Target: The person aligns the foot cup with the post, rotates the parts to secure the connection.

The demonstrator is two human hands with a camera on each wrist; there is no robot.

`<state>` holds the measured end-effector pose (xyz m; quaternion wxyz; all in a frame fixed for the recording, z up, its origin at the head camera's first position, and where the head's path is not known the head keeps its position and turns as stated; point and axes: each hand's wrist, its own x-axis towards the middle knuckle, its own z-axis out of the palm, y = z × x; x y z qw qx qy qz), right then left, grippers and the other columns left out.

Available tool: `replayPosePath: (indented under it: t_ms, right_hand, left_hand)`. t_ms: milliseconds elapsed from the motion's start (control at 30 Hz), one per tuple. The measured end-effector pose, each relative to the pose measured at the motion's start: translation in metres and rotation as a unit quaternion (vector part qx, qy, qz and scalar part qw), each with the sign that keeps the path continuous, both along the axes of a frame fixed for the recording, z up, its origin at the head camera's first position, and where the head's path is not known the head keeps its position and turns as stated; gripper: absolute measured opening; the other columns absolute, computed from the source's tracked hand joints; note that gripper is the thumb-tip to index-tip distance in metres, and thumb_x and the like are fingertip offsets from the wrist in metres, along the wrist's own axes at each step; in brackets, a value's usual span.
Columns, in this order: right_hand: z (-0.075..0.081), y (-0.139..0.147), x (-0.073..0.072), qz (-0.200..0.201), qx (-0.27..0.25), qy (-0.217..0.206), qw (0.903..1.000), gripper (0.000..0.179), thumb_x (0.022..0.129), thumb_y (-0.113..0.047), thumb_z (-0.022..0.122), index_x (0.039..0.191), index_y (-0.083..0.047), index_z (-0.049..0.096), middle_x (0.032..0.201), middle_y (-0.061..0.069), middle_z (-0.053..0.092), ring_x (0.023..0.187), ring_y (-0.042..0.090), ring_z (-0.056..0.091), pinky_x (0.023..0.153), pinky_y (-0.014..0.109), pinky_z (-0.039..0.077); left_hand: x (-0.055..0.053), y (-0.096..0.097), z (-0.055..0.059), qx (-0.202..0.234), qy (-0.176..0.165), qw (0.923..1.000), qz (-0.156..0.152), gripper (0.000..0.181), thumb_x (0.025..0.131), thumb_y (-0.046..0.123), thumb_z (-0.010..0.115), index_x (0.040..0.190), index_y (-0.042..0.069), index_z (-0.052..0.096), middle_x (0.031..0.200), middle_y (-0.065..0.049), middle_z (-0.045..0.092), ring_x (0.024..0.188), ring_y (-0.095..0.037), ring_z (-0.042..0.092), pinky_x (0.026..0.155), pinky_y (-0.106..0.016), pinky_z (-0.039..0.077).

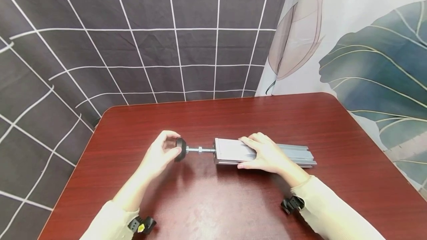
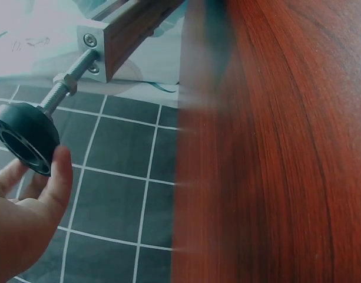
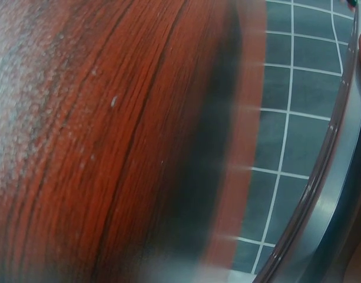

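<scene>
A silver aluminium profile (image 1: 233, 150) lies sideways over the table, with grooves showing at its right end. From its left end plate (image 2: 107, 50), fastened with screws, a threaded rod (image 1: 207, 150) with a hex nut (image 2: 65, 83) sticks out. The rod carries a round black levelling foot (image 1: 181, 149). My left hand (image 1: 156, 160) holds this foot by its rim, thumb on the near side and fingers on the far side. Across the middle of the profile, my right hand (image 1: 265, 155) grips it from above, thumb on the near side. The right wrist view shows mostly table and the profile's long side (image 3: 321, 218).
The reddish-brown wooden table (image 1: 200, 199) has rounded far corners. Behind it hangs a dark grey cloth (image 1: 150, 47) with white grid lines, and a leaf-patterned curtain (image 1: 353, 29) at the right. Small black devices (image 1: 142, 225) sit at both wrists.
</scene>
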<state>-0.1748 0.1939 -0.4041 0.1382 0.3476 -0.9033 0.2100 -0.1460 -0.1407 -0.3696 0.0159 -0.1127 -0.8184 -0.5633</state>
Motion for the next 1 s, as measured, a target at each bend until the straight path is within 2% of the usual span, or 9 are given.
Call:
replayPosePath:
  t_ms: [133,300,400,500,567,633,767,867,1000]
  right_hand:
    - [0.0,0.0,0.0,0.001,-0.001,0.0,1.0,0.077,0.06,-0.057,0.078,0.118,-0.01,0.062,0.096,0.001,0.056,0.09,0.02,0.051,0.08,0.041,0.043]
    - [-0.001,0.0,0.001,0.005,-0.003,0.005,1.0,0.076,0.06,-0.057,0.078,0.118,-0.01,0.062,0.095,0.001,0.056,0.089,0.02,0.051,0.079,0.041,0.044]
    - [-0.001,0.0,0.0,0.007,-0.002,0.011,0.9999,0.076,0.061,-0.059,0.077,0.118,-0.01,0.062,0.095,0.001,0.056,0.089,0.02,0.051,0.078,0.04,0.044]
    - [-0.001,-0.001,0.0,0.008,-0.003,0.014,0.9999,0.076,0.061,-0.058,0.077,0.117,-0.01,0.062,0.094,0.001,0.056,0.089,0.019,0.051,0.078,0.039,0.044]
    - [-0.001,-0.001,0.0,0.007,-0.003,0.014,0.9999,0.076,0.061,-0.057,0.078,0.117,-0.009,0.062,0.095,0.001,0.056,0.088,0.019,0.051,0.078,0.039,0.044]
    - [0.0,-0.001,0.001,0.006,-0.004,0.013,0.9999,0.076,0.06,-0.056,0.078,0.117,-0.009,0.063,0.094,0.001,0.057,0.088,0.019,0.051,0.078,0.039,0.044]
    - [0.0,-0.001,0.002,0.003,0.0,0.009,1.0,0.075,0.06,-0.055,0.079,0.118,-0.009,0.062,0.095,0.001,0.057,0.088,0.019,0.052,0.078,0.04,0.044]
    - [0.0,-0.001,0.002,-0.001,0.002,0.001,1.0,0.075,0.061,-0.055,0.078,0.118,-0.009,0.062,0.096,0.001,0.057,0.089,0.019,0.051,0.079,0.04,0.043]
    - [0.002,-0.002,0.003,-0.004,0.004,-0.007,1.0,0.075,0.062,-0.054,0.078,0.119,-0.009,0.062,0.097,0.001,0.057,0.091,0.02,0.052,0.08,0.041,0.043]
  left_hand:
    - [0.002,-0.001,-0.003,0.033,0.06,0.9964,-0.051,0.043,0.075,-0.015,0.06,0.114,0.0,0.05,0.108,-0.016,0.054,0.087,-0.017,0.061,0.071,-0.022,0.052]
    - [0.001,-0.002,-0.01,0.038,0.181,0.9773,-0.104,0.053,0.061,-0.022,0.06,0.11,-0.004,0.05,0.116,-0.017,0.047,0.095,-0.013,0.054,0.081,-0.019,0.048]
    - [-0.001,-0.003,-0.012,0.018,0.23,0.9668,-0.11,0.054,0.058,-0.02,0.061,0.108,0.0,0.052,0.116,-0.016,0.048,0.099,-0.014,0.051,0.084,-0.02,0.046]
    - [-0.002,-0.003,-0.013,0.007,0.244,0.9641,-0.105,0.054,0.06,-0.017,0.063,0.11,0.001,0.052,0.117,-0.015,0.048,0.104,-0.014,0.049,0.087,-0.021,0.045]
    - [0.0,-0.004,-0.012,0.02,0.225,0.969,-0.099,0.053,0.064,-0.017,0.063,0.113,-0.002,0.05,0.119,-0.016,0.047,0.105,-0.014,0.05,0.091,-0.022,0.045]
    - [0.002,-0.004,-0.009,0.044,0.185,0.9777,-0.088,0.052,0.069,-0.017,0.062,0.117,-0.005,0.047,0.119,-0.016,0.047,0.102,-0.015,0.056,0.087,-0.022,0.049]
    - [0.005,-0.004,-0.003,0.04,0.093,0.9947,-0.019,0.04,0.081,-0.01,0.059,0.119,-0.003,0.047,0.113,-0.017,0.055,0.091,-0.02,0.063,0.076,-0.024,0.053]
    - [0.004,-0.004,-0.001,0.007,0.04,0.9989,0.023,0.03,0.087,0.0,0.059,0.115,0.002,0.049,0.108,-0.017,0.06,0.08,-0.02,0.064,0.069,-0.028,0.054]
    - [0.004,-0.002,0.0,-0.015,-0.008,0.9992,0.036,0.026,0.09,0.01,0.059,0.114,0.005,0.05,0.104,-0.017,0.061,0.061,-0.021,0.06,0.059,-0.033,0.053]
